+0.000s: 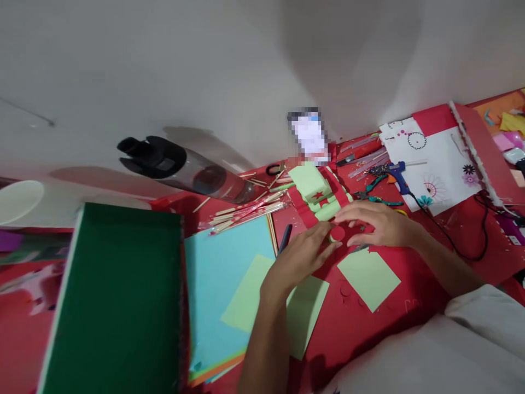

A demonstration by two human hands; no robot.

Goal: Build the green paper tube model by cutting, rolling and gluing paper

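Between my two hands is a small pale-green paper roll (pixel 337 235) with a flat red round end. My left hand (pixel 302 256) holds it from the left, with the fingertips above and the thumb below. To its right, my right hand (pixel 379 223) is curved, thumb and fingers apart, with nothing visible between them. Just beyond my hands stands a pale-green paper box (pixel 310 183) with a red star on its front, next to green paper rolls (pixel 328 210) on red paper. A square light-green paper sheet (pixel 369 279) lies below my right hand.
A glue gun (pixel 391 172) with its cord, pliers (pixel 377 197) and printed paper (pixel 438 175) are at right. A phone (pixel 310 135) leans on the wall. Left are wooden sticks (pixel 250 210), a bottle (pixel 192 172), blue paper (pixel 217 273) and a green box (pixel 118 295).
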